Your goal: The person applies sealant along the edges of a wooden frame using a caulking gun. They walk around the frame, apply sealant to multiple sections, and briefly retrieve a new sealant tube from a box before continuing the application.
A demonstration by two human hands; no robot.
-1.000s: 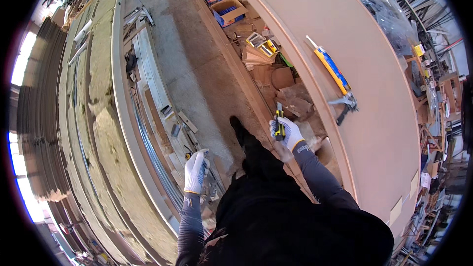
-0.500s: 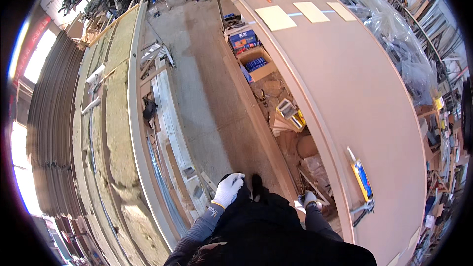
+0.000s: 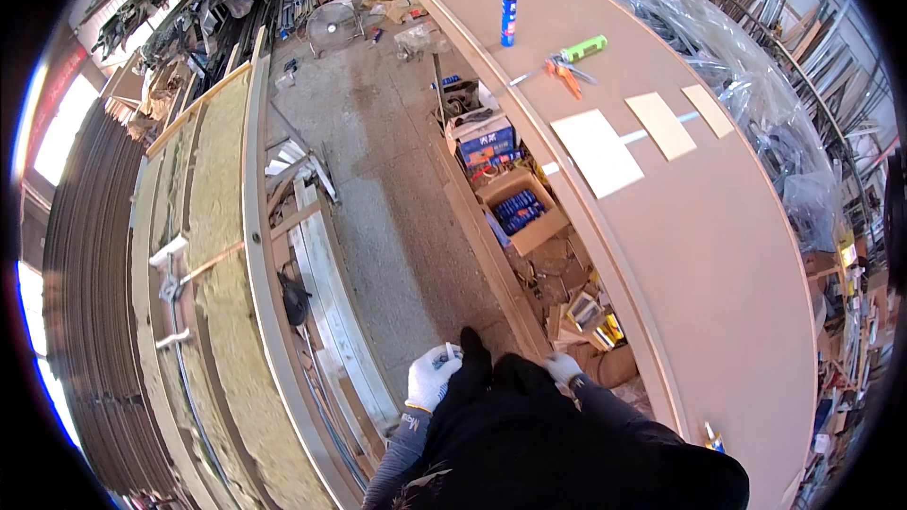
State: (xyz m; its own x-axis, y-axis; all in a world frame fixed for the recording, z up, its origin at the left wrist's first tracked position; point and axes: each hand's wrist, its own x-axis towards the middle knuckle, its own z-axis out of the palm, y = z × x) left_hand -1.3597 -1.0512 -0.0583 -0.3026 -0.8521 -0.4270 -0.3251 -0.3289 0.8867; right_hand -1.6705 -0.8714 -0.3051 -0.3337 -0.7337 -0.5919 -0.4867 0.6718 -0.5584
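Small white piece (image 3: pixel 451 351) between left fingers (image 3: pixel 436 360)

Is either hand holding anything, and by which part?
Can't tell: the left hand is curled, the palm of the right hand is hidden; no held thing shows clearly.

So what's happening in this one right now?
A person is between work surfaces, the white-gloved left hand curled above the grey concrete floor, the white-gloved right hand beside the long brown-topped table. What either grips is unclear. On the table lie three cream rectangular sheets and a green-and-orange caulking gun; a blue cylindrical can stands upright.
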